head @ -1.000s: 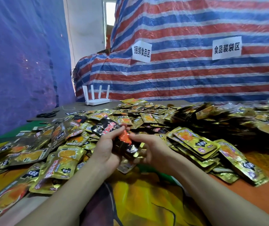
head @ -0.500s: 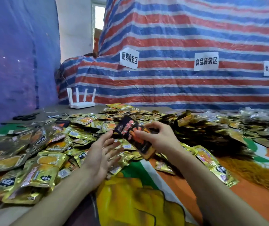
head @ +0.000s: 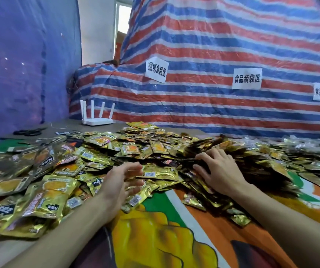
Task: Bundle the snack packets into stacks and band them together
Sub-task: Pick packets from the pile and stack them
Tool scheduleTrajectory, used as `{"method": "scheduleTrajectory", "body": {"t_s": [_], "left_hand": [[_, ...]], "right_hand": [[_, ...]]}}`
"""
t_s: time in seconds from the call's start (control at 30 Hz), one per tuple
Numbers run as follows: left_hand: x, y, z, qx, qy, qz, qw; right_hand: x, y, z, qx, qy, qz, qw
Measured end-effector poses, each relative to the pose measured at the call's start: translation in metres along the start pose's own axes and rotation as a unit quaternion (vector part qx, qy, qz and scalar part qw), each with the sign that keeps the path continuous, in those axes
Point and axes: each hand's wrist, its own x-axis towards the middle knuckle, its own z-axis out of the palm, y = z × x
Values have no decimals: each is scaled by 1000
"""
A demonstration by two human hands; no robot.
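A wide heap of gold and black snack packets [head: 128,149] covers the table from the left edge to the far right. My left hand [head: 120,180] hovers open, palm turned inward, just over the near edge of the heap and holds nothing. My right hand [head: 216,169] lies palm down with spread fingers on a darker mound of packets [head: 219,146] right of centre. A black and red packet [head: 169,162] lies in the heap between my two hands. No rubber band shows near my hands.
A colourful printed cloth [head: 174,229] covers the near table. A white router [head: 97,118] with several antennas stands at the back left, black scissors [head: 28,131] left of it. A striped tarp [head: 213,55] with paper labels rises behind. Clear-wrapped packets [head: 310,144] lie far right.
The black and red packet that both hands held, then the right hand alone, is out of my hands. My right hand went forward onto the dark mound; my left hand stays open.
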Motion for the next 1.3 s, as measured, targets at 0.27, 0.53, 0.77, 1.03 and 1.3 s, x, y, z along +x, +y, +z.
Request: {"method": "scheduleTrajectory", "body": {"t_s": [0.27,0.53,0.77,1.03,1.3], "left_hand": [[1,4,-2,96,53,61,992],[1,15,-20,410,206,238,856],[-4,51,-44,765,47,-40,641],[-4,54,-78,792,90,-166,581],[-2,34,-53,821,135,-86,549]], "right_hand": [[6,-9,-11,67,-93,47,992],[26,-70,-23,221,8,0,975],[53,-128,20,150,-352,-74,921],[50,-137,42,107,-272,-44,955],[35,-137,41,131,-128,-53,982]]}}
